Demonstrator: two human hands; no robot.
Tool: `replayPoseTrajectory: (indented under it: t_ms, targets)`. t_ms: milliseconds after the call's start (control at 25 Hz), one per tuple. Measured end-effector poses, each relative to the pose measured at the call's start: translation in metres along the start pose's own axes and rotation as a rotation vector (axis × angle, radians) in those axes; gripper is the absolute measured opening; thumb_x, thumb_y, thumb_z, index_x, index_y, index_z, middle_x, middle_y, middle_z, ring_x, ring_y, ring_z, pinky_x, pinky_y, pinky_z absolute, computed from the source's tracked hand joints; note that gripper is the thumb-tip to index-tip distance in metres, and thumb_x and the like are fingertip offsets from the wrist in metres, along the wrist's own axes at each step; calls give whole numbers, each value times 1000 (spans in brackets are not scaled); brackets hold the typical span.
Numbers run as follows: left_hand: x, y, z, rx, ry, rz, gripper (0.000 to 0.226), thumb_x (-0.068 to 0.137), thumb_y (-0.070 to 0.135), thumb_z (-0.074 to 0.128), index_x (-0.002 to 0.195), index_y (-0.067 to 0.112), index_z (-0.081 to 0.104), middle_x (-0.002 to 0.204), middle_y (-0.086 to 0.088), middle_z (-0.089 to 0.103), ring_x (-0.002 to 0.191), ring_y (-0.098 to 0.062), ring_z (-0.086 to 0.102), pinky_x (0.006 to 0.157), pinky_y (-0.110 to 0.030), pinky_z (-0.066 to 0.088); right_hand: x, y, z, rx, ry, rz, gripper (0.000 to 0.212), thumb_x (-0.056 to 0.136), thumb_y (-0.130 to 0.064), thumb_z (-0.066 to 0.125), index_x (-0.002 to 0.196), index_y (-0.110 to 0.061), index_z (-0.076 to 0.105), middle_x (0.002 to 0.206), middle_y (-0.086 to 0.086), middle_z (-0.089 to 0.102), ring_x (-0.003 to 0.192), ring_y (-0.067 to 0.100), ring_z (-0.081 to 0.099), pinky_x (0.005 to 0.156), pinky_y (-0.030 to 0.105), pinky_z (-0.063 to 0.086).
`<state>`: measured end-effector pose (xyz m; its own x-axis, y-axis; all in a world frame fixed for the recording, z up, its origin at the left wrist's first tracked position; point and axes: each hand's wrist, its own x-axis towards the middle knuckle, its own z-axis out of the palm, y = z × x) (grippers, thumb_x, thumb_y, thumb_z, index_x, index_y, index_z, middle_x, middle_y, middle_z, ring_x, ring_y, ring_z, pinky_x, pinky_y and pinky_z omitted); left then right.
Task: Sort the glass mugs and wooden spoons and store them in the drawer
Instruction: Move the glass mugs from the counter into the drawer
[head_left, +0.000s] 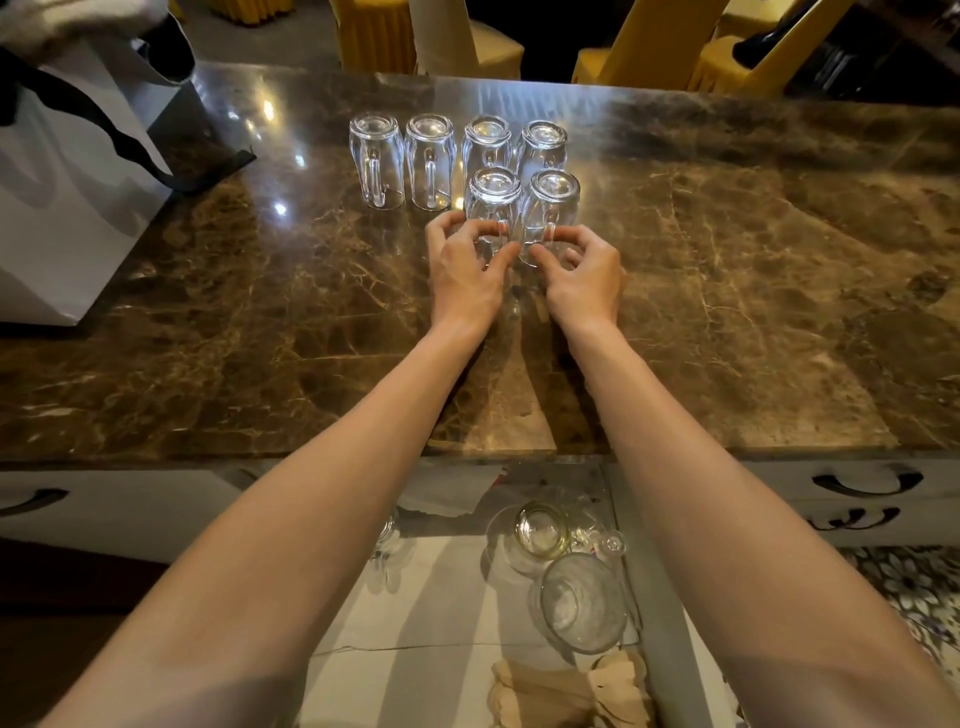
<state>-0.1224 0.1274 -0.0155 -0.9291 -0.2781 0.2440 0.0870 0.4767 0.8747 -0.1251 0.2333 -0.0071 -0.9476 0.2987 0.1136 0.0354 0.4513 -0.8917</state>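
Note:
Several clear glass mugs stand upside down on the brown marble counter, a back row starting at the far-left mug and two in front. My left hand grips the front left mug near its handle. My right hand grips the front right mug by its handle. Both mugs rest on the counter. Below the counter edge the drawer stands open, with glass bowls or lids inside. No wooden spoons are visible.
A white paper bag with black straps stands at the counter's left end. Folded beige cloths lie at the drawer's front. Shut drawers with dark handles flank the open one. Yellow-covered chairs stand behind the counter.

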Motion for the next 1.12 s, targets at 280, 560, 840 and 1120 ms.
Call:
replayPoseTrajectory:
  t_ms: [280, 560, 840, 1120]
  targets:
    - [4, -4, 0, 4, 16, 1, 26, 85, 15, 67, 109, 6, 64, 139, -13, 43, 130, -21, 40, 71, 17, 18, -3, 1, 3, 62, -18, -1, 17, 85, -21, 68, 100, -14, 68, 97, -4, 70, 85, 7, 64, 85, 36, 54]
    - [6, -4, -2, -30, -22, -14, 29, 84, 15, 68, 111, 6, 65, 139, -11, 43, 125, -18, 46, 77, 10, 30, -1, 1, 2, 104, -28, 32, 15, 82, -18, 71, 96, -13, 70, 90, -2, 70, 87, 16, 69, 82, 42, 56]
    - [3, -3, -15, -35, -86, -12, 31, 82, 16, 70, 111, 8, 65, 137, -9, 45, 123, -19, 50, 88, -5, 40, -8, -1, -5, 141, -81, 19, 14, 83, -15, 70, 96, -11, 69, 87, -2, 69, 85, 20, 70, 81, 45, 56]
    - [-13, 1, -34, -18, -74, -16, 27, 82, 20, 70, 108, 14, 68, 134, -4, 50, 127, -15, 44, 99, -17, 33, -26, -13, -16, 164, -107, -47, 15, 84, -11, 69, 98, -6, 69, 90, -2, 68, 86, 16, 69, 81, 41, 57]
